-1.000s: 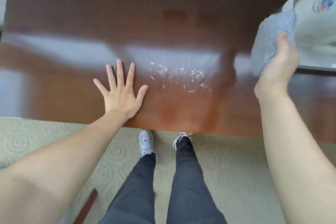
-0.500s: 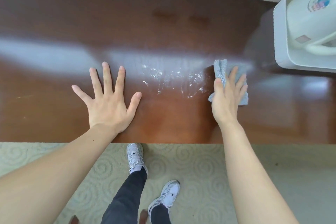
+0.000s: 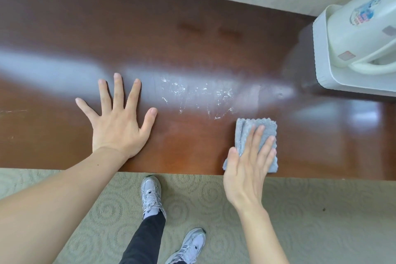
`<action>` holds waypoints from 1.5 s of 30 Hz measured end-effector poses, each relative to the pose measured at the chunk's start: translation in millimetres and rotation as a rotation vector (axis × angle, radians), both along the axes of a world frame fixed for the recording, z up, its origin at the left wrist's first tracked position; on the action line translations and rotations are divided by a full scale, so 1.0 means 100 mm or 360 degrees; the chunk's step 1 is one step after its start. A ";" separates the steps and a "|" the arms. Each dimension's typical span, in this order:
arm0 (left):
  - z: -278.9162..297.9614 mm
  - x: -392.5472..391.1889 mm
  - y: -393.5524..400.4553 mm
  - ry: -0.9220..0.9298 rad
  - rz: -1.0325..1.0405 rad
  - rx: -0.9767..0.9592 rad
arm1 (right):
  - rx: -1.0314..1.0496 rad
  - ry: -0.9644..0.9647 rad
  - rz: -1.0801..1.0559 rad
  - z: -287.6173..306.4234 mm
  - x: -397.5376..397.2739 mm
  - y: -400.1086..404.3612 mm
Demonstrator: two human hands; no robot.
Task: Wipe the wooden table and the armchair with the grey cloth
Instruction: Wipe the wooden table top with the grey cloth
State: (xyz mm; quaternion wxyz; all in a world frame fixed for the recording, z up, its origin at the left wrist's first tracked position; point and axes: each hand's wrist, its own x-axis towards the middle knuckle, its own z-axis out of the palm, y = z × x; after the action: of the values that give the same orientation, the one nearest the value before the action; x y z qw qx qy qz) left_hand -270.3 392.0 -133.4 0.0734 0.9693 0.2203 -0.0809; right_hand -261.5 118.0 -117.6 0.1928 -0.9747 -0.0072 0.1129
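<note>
The glossy dark wooden table (image 3: 192, 45) fills the upper half of the view. A patch of white smears (image 3: 199, 96) marks its middle. My right hand (image 3: 248, 167) presses flat, fingers straight, on the folded grey cloth (image 3: 246, 126) at the table's near edge, just below and right of the smears. My left hand (image 3: 119, 118) lies flat on the wood with fingers spread, left of the smears. No armchair is in view.
A white electric kettle (image 3: 362, 36) on its white base stands on the table at the far right. Patterned beige carpet (image 3: 321, 221) lies below the near table edge, with my legs and white trainers (image 3: 151, 193) on it. A pale wall runs behind the table.
My right hand brought the cloth down from beside the kettle onto the table, then dragged it toward the near edge. My left hand stayed flat on the wood.
</note>
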 end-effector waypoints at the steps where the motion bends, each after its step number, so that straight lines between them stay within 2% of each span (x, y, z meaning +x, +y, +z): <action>1: 0.00 0.00 0.00 -0.0003 0.0000 -0.0006 | -0.0049 0.0019 -0.0002 -0.01 -0.02 0.01; 4: 0.01 0.00 0.00 -0.0017 0.0011 -0.0023 | -0.0043 0.0076 -0.0068 -0.02 0.20 0.02; 8: 0.01 0.00 0.01 -0.0018 0.0009 -0.0034 | 0.0033 0.0041 -0.0153 -0.02 0.91 -0.08; 16: 0.01 0.01 -0.01 0.0005 -0.0005 0.0009 | -0.0074 0.0008 0.0010 0.05 2.10 0.10; 21: 0.03 0.01 0.00 0.0032 -0.0008 0.0008 | 0.0276 0.0138 0.0125 0.11 2.28 0.36; 31: 0.02 0.01 0.00 -0.0012 0.0025 -0.0024 | 0.0346 0.0367 0.0594 0.16 1.84 0.18; 36: 0.00 0.00 0.00 -0.0048 0.0032 -0.0030 | 0.0366 0.0383 0.0625 0.20 1.42 0.12; 40: 0.00 0.01 -0.02 -0.0048 0.0038 -0.0018 | 0.0476 0.0254 0.0685 0.21 1.02 0.17; 45: 0.03 0.00 -0.01 -0.0044 0.0046 -0.0014 | 0.0592 0.0314 0.0572 0.20 0.57 0.27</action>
State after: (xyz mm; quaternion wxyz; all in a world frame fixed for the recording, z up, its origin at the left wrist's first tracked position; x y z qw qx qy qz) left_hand -270.8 390.7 -130.8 0.0818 0.9667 0.2329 -0.0674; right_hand -204.9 145.3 -97.6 0.3450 -0.8899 -0.1818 0.2365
